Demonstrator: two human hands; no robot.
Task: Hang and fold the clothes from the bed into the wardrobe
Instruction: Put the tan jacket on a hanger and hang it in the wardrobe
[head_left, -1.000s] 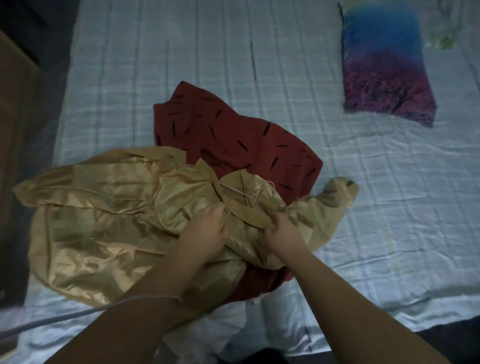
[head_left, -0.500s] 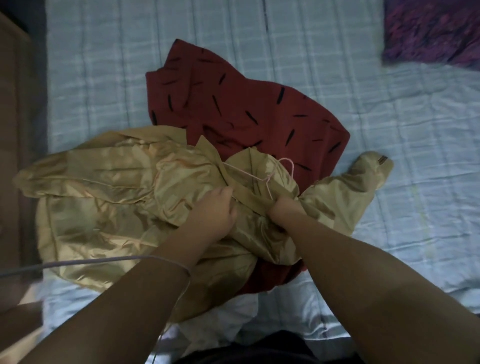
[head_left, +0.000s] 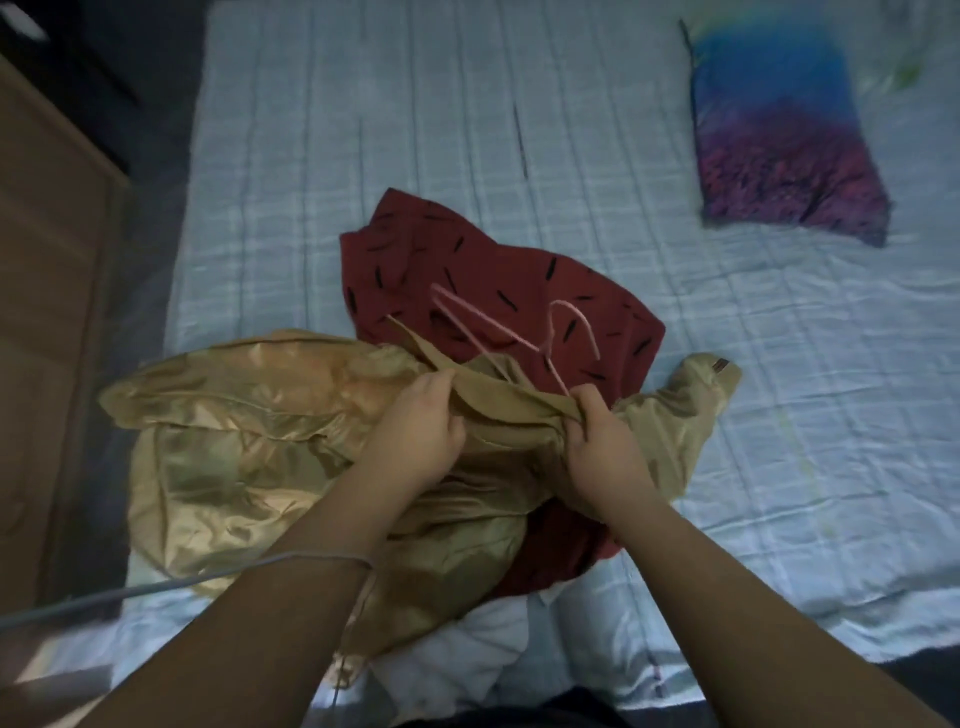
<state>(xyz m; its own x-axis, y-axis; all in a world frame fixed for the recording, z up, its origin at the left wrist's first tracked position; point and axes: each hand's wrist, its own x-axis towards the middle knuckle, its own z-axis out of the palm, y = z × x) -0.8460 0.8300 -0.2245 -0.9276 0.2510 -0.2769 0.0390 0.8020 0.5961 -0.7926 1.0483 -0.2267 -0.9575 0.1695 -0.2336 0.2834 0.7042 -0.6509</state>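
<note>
Centrally, a gold satin garment is gripped at its collar by the left hand and right hand, spread apart, above the bed; a pink hanger protrudes over a red garment lying just beyond.

a pillow with a print fading from blue at its far end to purple at its near end lies flat at the upper right. a thin grey cable runs in from the lower left edge, rising slightly toward the middle. dark floor shows at the upper left.
</note>
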